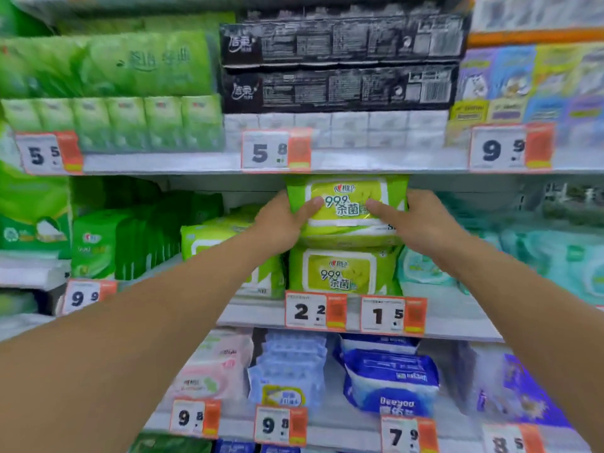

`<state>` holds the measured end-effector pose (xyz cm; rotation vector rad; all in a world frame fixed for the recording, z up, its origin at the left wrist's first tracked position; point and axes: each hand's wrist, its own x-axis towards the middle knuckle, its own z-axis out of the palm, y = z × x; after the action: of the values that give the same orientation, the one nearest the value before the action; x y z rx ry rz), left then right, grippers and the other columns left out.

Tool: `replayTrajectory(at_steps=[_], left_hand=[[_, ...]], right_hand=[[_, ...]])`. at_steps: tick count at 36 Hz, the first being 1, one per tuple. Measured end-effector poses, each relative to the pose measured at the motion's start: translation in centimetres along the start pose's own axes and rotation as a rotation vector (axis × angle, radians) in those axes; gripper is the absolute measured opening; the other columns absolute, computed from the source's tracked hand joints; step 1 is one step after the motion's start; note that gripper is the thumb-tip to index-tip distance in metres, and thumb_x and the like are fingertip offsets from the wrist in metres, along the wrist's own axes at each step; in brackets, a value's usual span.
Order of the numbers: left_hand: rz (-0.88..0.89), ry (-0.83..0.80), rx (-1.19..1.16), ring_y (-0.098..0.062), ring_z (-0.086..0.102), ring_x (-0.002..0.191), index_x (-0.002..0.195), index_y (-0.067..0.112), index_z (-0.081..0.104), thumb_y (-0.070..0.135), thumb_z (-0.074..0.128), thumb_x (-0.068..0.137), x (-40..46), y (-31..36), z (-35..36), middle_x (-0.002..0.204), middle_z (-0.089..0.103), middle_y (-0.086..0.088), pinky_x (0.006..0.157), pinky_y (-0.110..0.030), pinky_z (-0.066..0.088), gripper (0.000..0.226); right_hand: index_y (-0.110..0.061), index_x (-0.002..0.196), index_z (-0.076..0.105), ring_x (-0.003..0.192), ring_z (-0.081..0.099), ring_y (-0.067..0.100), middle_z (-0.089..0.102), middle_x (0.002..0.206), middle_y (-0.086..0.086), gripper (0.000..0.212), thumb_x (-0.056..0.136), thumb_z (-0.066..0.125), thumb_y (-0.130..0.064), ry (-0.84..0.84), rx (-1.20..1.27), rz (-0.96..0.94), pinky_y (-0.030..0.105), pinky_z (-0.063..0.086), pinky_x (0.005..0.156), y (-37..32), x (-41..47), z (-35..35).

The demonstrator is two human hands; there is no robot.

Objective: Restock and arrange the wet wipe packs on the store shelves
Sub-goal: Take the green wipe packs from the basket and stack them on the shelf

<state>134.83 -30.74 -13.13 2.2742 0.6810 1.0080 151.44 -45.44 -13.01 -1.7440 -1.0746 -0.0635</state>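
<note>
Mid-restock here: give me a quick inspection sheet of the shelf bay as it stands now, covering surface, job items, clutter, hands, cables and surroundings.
Surface: middle shelf, white, with price tags 2.2 and 1.5 on its front edge.
Job's things: top green wet wipe pack held tilted, face forward, on a stack; lower green wet wipe pack beneath; another green pack lies to the left.
Clutter: nothing seen.
Grippers: left hand grips the top pack's left end; right hand grips its right end, thumbs on the face.
Cables: nothing seen.
Surroundings: black tissue packs above, blue wipe pack below, teal packs to the right.
</note>
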Motion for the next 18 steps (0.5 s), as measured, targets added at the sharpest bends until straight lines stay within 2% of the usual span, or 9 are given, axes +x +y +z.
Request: replayTrajectory(at_steps=[1, 3, 5, 8, 11, 14, 18], left_hand=[[-0.018, 0.003, 0.049, -0.021, 0.057, 0.109, 0.129, 0.014, 0.056, 0.054, 0.049, 0.096, 1.1, 0.1, 0.2, 0.119, 0.062, -0.001, 0.090, -0.029, 0.043, 0.052], [-0.066, -0.013, 0.134, -0.029, 0.059, 0.110, 0.133, 0.012, 0.054, 0.053, 0.049, 0.097, 3.4, -0.4, 0.7, 0.123, 0.063, -0.011, 0.090, -0.032, 0.046, 0.055], [-0.094, -0.049, 0.149, -0.032, 0.057, 0.119, 0.144, 0.016, 0.043, 0.052, 0.048, 0.098, 5.5, -1.2, 1.6, 0.137, 0.057, -0.015, 0.096, -0.032, 0.044, 0.059], [-0.137, -0.073, 0.232, -0.029, 0.039, 0.139, 0.155, 0.015, 0.018, 0.050, 0.042, 0.101, 8.7, -2.4, 3.2, 0.158, 0.033, -0.011, 0.108, -0.029, 0.032, 0.069], [-0.108, -0.162, 0.339, -0.027, 0.028, 0.146, 0.157, 0.012, 0.004, 0.042, 0.052, 0.099, 11.6, -3.8, 4.8, 0.163, 0.020, -0.009, 0.117, -0.034, 0.025, 0.081], [-0.119, -0.180, 0.379, -0.028, 0.033, 0.143, 0.157, 0.014, 0.003, 0.038, 0.052, 0.100, 14.0, -5.3, 6.3, 0.161, 0.025, -0.009, 0.114, -0.032, 0.029, 0.079], [-0.126, -0.131, 0.422, -0.032, 0.046, 0.132, 0.155, 0.016, 0.015, 0.038, 0.052, 0.100, 16.3, -6.4, 7.8, 0.152, 0.040, -0.014, 0.107, -0.033, 0.038, 0.071]], right_hand=[[-0.016, 0.072, 0.059, 0.065, 0.055, 0.017, 0.058, 0.068, -0.003, 0.037, 0.087, 0.072, -0.047, -0.018, -0.005, 0.001, 0.025, 0.046, 0.060, 0.7, 1.3, 0.1], [-0.013, 0.103, 0.069, 0.090, 0.067, 0.023, 0.071, 0.096, 0.004, 0.035, 0.085, 0.076, -0.041, -0.037, -0.038, -0.018, 0.033, 0.056, 0.082, 2.0, 3.6, 0.8], [-0.013, 0.122, 0.065, 0.104, 0.066, 0.023, 0.070, 0.114, 0.004, 0.040, 0.087, 0.076, -0.029, -0.050, -0.017, -0.019, 0.037, 0.053, 0.094, 3.3, 5.7, 1.6], [-0.014, 0.129, 0.061, 0.107, 0.063, 0.022, 0.066, 0.118, 0.001, 0.045, 0.089, 0.074, -0.029, -0.075, -0.069, -0.025, 0.029, 0.049, 0.092, 4.8, 8.6, 2.5], [-0.013, 0.134, 0.058, 0.118, 0.061, 0.026, 0.065, 0.129, 0.006, 0.052, 0.087, 0.076, -0.026, -0.081, -0.164, -0.065, 0.027, 0.046, 0.094, 6.8, 11.2, 2.9], [-0.016, 0.138, 0.054, 0.124, 0.057, 0.026, 0.061, 0.136, 0.006, 0.056, 0.088, 0.075, -0.030, -0.084, -0.229, -0.075, 0.025, 0.042, 0.092, 8.8, 12.9, 3.2], [-0.017, 0.139, 0.052, 0.126, 0.055, 0.028, 0.059, 0.139, 0.008, 0.057, 0.089, 0.072, -0.036, -0.042, -0.308, -0.066, 0.025, 0.040, 0.092, 9.6, 14.8, 4.1]])
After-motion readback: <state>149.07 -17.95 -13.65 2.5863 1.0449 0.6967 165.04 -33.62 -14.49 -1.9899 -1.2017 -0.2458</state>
